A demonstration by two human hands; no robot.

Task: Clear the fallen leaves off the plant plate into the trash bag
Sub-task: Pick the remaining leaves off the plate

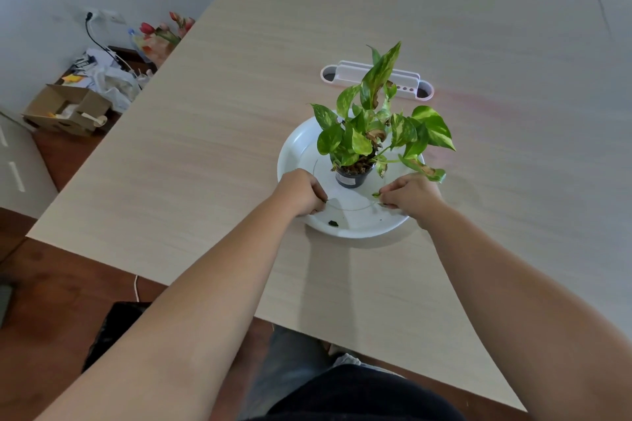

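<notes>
**White plate, both hands at its near rim**

Bare forearms reach in from the near edge, one on each side. The left hand rests on the near left rim of the white plate, fingers curled in tight, with a small dark scrap pinched at the fingertips. The right hand sits over the near right part of the plate, fingers drawn together on a small green leaf piece; a second dark fragment shows just below its fingertips, though whether it is held cannot be told.

One loose dark green leaf fragment lies on the plate floor near the front rim, between the two hands and closer to the left one.

A small dark pot stands upright at the middle of the plate, holding a variegated green plant. Several of its leaves carry brown, dried patches; one droops over the plate's right rim, just beyond the right hand.

The plate sits on a pale wood-grain surface. Beyond the plant, on the far side, lies a pink and white holder, partly hidden by the foliage.

On the dark wooden floor at near left, a black bag is partly hidden by the left forearm. Farther left are an open cardboard box, crumpled white bags and red tulips by the wall.
</notes>
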